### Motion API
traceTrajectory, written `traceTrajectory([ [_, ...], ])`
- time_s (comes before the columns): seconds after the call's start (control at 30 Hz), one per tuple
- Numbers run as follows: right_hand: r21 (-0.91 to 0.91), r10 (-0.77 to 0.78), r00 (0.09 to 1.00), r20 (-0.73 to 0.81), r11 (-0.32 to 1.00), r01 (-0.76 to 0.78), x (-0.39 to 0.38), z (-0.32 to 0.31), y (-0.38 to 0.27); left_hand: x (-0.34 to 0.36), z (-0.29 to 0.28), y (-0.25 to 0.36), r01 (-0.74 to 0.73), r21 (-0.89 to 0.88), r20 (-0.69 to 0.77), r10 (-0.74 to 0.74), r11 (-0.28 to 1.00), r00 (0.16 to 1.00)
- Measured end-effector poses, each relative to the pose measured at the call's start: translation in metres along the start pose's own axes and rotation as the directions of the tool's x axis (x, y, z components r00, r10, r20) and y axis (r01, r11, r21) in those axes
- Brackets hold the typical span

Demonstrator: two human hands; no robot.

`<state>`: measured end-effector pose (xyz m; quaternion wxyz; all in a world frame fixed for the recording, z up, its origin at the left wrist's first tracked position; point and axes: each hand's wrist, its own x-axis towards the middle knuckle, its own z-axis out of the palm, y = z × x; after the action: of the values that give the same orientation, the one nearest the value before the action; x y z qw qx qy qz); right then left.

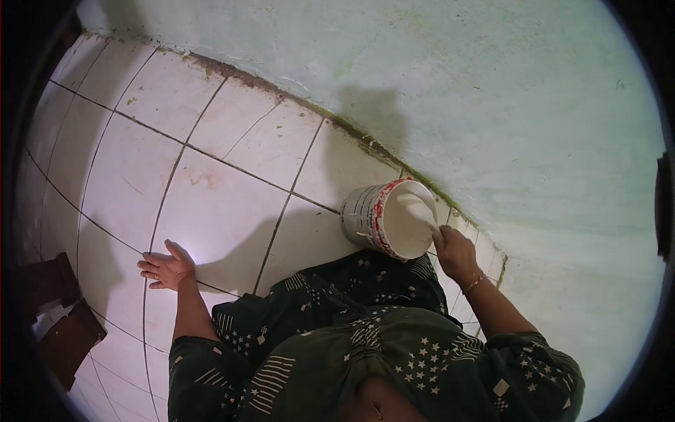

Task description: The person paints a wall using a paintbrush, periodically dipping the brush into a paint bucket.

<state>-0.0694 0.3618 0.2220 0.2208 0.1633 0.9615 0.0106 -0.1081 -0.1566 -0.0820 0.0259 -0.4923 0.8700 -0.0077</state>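
Dark green patterned clothing [351,359] spreads below the bucket [360,214], its folds reaching the bucket's near side. At the bucket's right rim, the right hand [458,254] closes around a white tool [420,211] whose head sits inside. Well left of the bucket, the left hand [167,269] has its fingers spread over the tiled floor [225,193]; contact is unclear. Just beyond the bucket, a pale green wall [506,119] hems it in; brown furniture [74,339] stands far to its left.
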Motion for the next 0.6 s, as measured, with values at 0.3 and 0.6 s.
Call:
traceTrajectory([
  [0.3, 0.122, -0.002, 0.992, -0.128, 0.992, 0.018, -0.042, 0.032, 0.025, -0.005, 0.0, 0.011, -0.012, -0.056, -0.028, 0.01, 0.998, 1.0],
  [0.6, 0.256, 0.106, 0.955, -0.277, 0.966, -0.033, -0.04, 0.081, 0.042, -0.003, -0.013, 0.008, -0.008, -0.016, -0.006, 0.008, 1.0, 1.0],
])
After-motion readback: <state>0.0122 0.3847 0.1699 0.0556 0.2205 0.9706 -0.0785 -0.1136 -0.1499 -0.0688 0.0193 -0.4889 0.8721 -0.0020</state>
